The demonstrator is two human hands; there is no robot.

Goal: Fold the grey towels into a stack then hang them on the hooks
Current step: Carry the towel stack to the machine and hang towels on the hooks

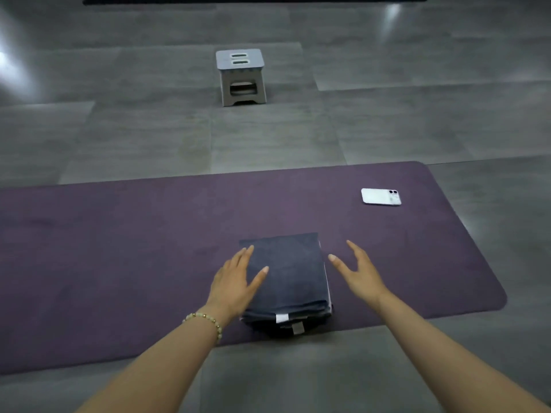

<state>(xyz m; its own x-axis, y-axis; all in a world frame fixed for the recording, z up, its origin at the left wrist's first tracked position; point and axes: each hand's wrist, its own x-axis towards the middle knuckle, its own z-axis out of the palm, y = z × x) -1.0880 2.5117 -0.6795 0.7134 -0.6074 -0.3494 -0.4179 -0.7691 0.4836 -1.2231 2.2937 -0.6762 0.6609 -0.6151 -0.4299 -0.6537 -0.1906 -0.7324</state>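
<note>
Apparently folding is done: the stack of folded dark grey cloth towels [287, 281] sits lower centre on the purple mat [119, 234]. Left hand [235, 281] rests flat on it, fingers straight; right hand [360, 272] hovers just beside, fingers spread, grasping nothing. Hanging remains; no hooks are visible.

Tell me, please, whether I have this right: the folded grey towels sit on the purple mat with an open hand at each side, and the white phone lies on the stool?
Not quite: in the head view the white phone lies on the purple mat, not the stool. The folded grey towels do sit on the mat, left hand and right hand open beside them.
</note>
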